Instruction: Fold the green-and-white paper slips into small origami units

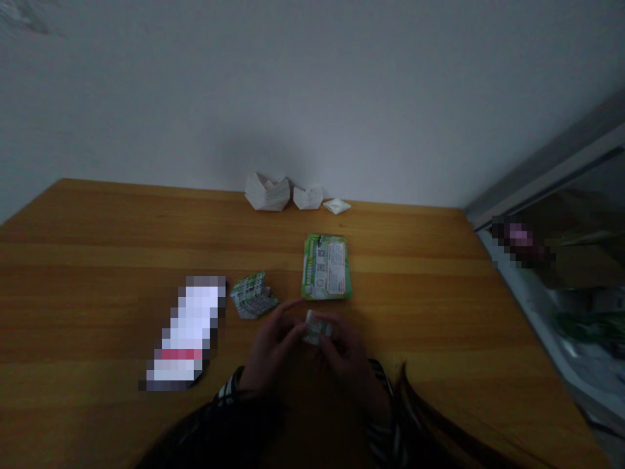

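A small folded piece of printed paper is pinched between my two hands, just above the near part of the table. My left hand grips its left edge with thumb and fingers. My right hand has its thumb and fingertips closed on the right side. Just beyond them lies a stack of green printed sheets with text and square codes. Left of that stack, close to my left fingers, rests a folded green-and-white printed paper.
Three white folded paper shapes, a large one, a medium one and a small one, stand along the wall. A blurred-out phone-like object lies left on the wooden table. Shelving with mixed items is at right.
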`<state>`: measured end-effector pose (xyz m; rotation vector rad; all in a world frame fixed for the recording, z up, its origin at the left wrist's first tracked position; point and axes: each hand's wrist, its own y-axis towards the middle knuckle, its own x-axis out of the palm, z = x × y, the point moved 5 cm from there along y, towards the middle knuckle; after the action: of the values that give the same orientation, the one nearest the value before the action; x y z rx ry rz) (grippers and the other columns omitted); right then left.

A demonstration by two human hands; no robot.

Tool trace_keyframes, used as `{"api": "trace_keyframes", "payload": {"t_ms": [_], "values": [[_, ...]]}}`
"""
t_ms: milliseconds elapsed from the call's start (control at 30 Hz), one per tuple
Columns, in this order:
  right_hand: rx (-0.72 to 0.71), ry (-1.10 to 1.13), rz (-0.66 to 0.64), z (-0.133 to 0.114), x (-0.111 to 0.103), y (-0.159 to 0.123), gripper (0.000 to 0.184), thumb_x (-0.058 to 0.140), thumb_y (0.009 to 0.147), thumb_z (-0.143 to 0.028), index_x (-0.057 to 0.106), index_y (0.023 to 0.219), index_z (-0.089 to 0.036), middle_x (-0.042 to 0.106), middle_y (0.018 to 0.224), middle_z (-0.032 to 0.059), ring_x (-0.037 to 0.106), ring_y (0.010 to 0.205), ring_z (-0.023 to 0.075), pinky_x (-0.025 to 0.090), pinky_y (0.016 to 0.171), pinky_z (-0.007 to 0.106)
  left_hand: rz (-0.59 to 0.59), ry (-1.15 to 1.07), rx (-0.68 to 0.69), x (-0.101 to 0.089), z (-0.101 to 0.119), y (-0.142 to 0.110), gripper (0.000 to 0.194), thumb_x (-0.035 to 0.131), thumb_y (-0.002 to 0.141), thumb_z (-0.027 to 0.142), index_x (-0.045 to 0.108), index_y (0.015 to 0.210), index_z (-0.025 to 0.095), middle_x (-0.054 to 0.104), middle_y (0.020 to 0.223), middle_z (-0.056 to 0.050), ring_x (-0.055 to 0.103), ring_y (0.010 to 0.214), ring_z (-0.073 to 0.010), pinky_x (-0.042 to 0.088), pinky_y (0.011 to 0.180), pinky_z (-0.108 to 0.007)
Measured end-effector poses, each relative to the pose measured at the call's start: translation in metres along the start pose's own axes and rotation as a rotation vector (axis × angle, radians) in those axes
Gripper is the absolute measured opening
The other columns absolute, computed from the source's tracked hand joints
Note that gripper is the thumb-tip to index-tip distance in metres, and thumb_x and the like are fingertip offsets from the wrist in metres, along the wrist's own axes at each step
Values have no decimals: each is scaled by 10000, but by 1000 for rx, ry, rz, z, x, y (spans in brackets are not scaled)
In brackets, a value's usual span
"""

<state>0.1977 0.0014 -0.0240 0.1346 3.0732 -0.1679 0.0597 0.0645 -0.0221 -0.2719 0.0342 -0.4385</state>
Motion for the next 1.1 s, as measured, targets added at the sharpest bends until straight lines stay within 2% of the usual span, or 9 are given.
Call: {"api": "trace_keyframes", "payload": {"t_ms": [67, 133, 200, 367, 433, 500, 700, 833, 1100], "values": [[12, 58, 120, 4, -5, 2, 276, 515, 895, -311, 607, 1135, -210, 688, 1027, 48, 664, 769, 158, 542, 681, 269, -40, 4, 66, 5, 3, -1, 569, 671, 772, 277, 486, 1306, 217, 706, 865, -29, 663, 793, -188, 528, 758, -305], [6, 91, 123, 6, -5, 3, 312, 548, 880, -305, 597, 1176, -219, 648, 1184, 64, 648, 988, 196, 528, 850, 319, -87, 61, 134, 8, 5, -2, 487, 711, 723, 244, 606, 1198, 216, 705, 990, -68, 660, 882, -215, 522, 817, -332], [4, 135, 36, 7, -1, 2, 411, 578, 865, -295, 538, 1269, -232, 601, 1275, 72, 610, 1100, 213, 491, 942, 357, -97, 121, 167, 7, 7, -2, 339, 725, 699, 219, 710, 1038, 202, 698, 1050, -90, 650, 938, -231, 510, 852, -342], [-35, 210, -194, 6, 5, 0, 692, 658, 814, -311, 340, 1427, -263, 527, 1369, 79, 547, 1202, 232, 436, 1015, 417, -67, 105, 118, -3, 7, 2, 202, 696, 739, 260, 760, 913, 182, 734, 896, -96, 672, 811, -207, 534, 754, -310], [-44, 163, -198, 7, 1, 2, 708, 661, 814, -312, 322, 1435, -276, 540, 1355, 83, 557, 1188, 228, 438, 1009, 425, -86, 87, 110, -4, 8, 3, 153, 714, 721, 283, 772, 814, 177, 744, 836, -95, 678, 772, -204, 537, 728, -301], [-77, 69, -177, 6, -7, 5, 623, 673, 805, -315, 428, 1377, -281, 570, 1320, 84, 571, 1167, 229, 443, 997, 427, -108, 78, 89, -4, 8, 3, 129, 729, 706, 293, 771, 747, 178, 749, 791, -89, 681, 748, -201, 536, 715, -295], [-264, -108, -188, -7, -22, 11, 543, 783, 687, -333, 624, 1201, -259, 678, 1076, 72, 637, 974, 204, 501, 857, 350, -201, -48, -30, -1, 4, 2, 110, 752, 678, 256, 761, 750, 172, 759, 781, -69, 686, 728, -180, 538, 715, -282], [-191, -97, -209, -8, -23, 11, 379, 724, 754, -318, 674, 1127, -273, 725, 974, 46, 670, 860, 183, 521, 760, 312, -202, -178, -49, 0, 6, 2, 228, 792, 614, 221, 744, 829, 162, 764, 868, -75, 701, 783, -190, 554, 747, -307], [-191, -97, -180, -7, -21, 9, 295, 661, 807, -292, 694, 1098, -252, 746, 992, 62, 701, 869, 193, 539, 768, 316, -139, -70, -68, -2, 10, 2, 170, 783, 591, 182, 755, 758, 173, 773, 818, -64, 717, 776, -210, 563, 771, -317]]}}
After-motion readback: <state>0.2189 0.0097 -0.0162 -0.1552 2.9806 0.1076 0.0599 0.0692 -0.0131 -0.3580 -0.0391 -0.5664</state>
